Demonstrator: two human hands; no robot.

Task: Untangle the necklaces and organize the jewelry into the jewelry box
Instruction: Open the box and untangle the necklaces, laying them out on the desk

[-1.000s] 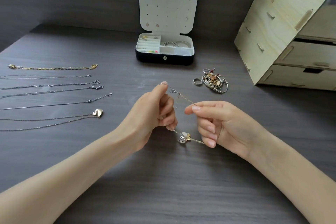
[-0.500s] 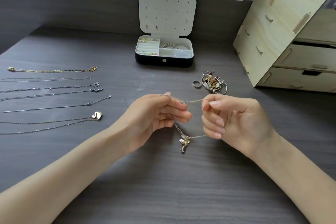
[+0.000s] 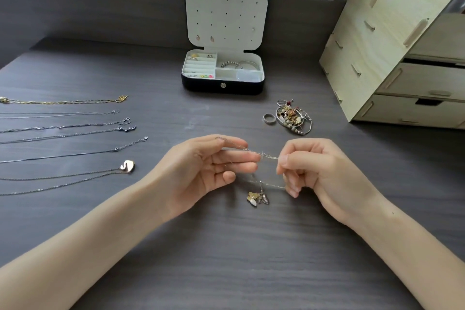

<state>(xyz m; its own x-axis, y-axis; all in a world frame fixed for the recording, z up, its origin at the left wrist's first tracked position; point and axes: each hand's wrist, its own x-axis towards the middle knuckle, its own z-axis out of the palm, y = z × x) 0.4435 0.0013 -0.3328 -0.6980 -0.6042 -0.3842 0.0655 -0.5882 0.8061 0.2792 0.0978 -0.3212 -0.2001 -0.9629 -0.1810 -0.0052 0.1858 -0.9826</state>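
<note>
**Hands.** The fingers (image 3: 240, 157) of the left hand (image 3: 201, 168) lie nearly straight and point right, curled round nothing. The chains (image 3: 266, 157) run across the index finger and out past the fingertips. The right hand (image 3: 327, 176) pinches the same chains between thumb and index finger. Its other fingers are curled toward the palm, where a lower strand meets them.

**Chains.** The upper strand spans the short gap between the two hands, above the surface (image 3: 226, 246). The lower strand sags beneath it and carries a cluster of gold and silver pendants (image 3: 258, 199), low between the hands. Whether the pendants touch the surface cannot be told.

**Left.** A row of necklaces (image 3: 63, 133) lies stretched out side by side, each apart from the next. The farthest is gold.

**Beyond the right hand.** A ring (image 3: 268, 118) lies just beside a heap (image 3: 293, 118) of mixed jewelry.

**Rear.** The box (image 3: 222, 85) stands open with its lid (image 3: 226, 15) upright. Small rings (image 3: 193, 58) sit in its left slots and bracelets (image 3: 239, 64) in the right rear compartment. Two earrings (image 3: 198, 38) hang low on the lid.

**Far right.** A wooden drawer unit (image 3: 377, 58) stands on the surface.
</note>
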